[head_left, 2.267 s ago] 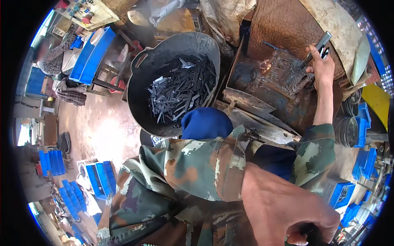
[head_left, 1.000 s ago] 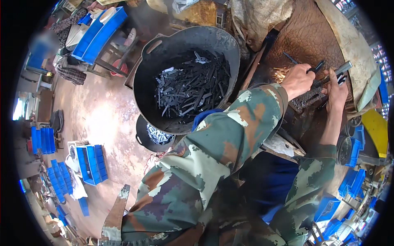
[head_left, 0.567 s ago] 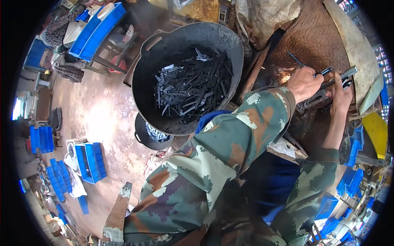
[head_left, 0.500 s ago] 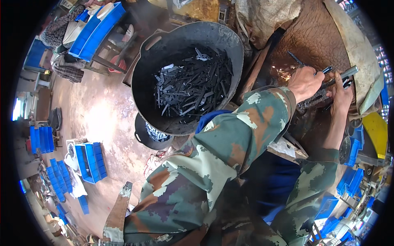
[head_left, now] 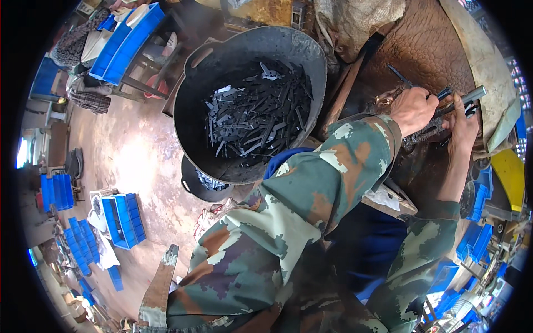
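Note:
My left hand (head_left: 413, 111) is closed round a slim dark metal strip (head_left: 397, 74), which juts out on its far side. Just right of it, my right hand (head_left: 462, 130) has its fingers curled, with small dark metal pieces (head_left: 471, 110) showing at them. A grey metal rod (head_left: 475, 94) slants between and past the fingertips; whether it is gripped or only touched, I cannot tell. Under both hands lies a dark, wet, grimy work area, partly hidden by them. An orange glint (head_left: 384, 100) shows beside my left hand.
A big black tub (head_left: 191, 119) of dark metal strips (head_left: 261, 111) stands left of my arms, with a smaller tub (head_left: 191, 183) below. Brown wrinkled sheeting (head_left: 427, 44) and a pale cloth (head_left: 488, 83) surround the work area. Blue bins (head_left: 125, 219) stand on the floor at left.
The orange glint by my left hand has shrunk and dimmed. Both hands keep nearly the same place and grip; the whole view has shifted slightly.

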{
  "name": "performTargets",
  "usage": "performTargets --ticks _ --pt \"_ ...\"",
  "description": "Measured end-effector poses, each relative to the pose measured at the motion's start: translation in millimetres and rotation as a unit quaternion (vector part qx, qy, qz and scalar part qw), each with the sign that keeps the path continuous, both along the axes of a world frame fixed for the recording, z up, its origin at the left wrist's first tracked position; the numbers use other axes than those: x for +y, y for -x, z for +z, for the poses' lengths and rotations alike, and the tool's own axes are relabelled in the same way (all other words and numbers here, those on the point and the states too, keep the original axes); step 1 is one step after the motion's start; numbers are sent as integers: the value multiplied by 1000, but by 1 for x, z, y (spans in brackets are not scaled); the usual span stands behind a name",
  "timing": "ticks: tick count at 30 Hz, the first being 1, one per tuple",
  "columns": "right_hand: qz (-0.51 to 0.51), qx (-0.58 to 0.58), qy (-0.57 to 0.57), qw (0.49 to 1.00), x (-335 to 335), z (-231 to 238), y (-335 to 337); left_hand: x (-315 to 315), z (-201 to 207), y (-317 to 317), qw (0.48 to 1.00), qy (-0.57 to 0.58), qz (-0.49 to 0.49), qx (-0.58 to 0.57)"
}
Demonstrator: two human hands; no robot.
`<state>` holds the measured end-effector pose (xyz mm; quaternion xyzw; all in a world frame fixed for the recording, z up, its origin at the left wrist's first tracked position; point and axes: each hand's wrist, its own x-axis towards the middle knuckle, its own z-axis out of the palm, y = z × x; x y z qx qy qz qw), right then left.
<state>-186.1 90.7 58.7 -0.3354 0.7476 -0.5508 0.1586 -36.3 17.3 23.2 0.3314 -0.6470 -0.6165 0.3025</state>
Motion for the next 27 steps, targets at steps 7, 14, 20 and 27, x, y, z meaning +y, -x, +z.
performTargets --ticks 7,14,20,27 --pt "2 9 9 1000 -1 0 -1 3 3 -3 999 23 24 6" --pt "-12 5 20 1000 -1 3 -14 5 8 -11 1000 13 6 5" --pt "-13 -10 22 1000 -3 -12 4 14 29 -18 999 4 -18 30" --pt "3 -21 28 999 7 -3 -11 15 44 -36 998 47 -17 39"
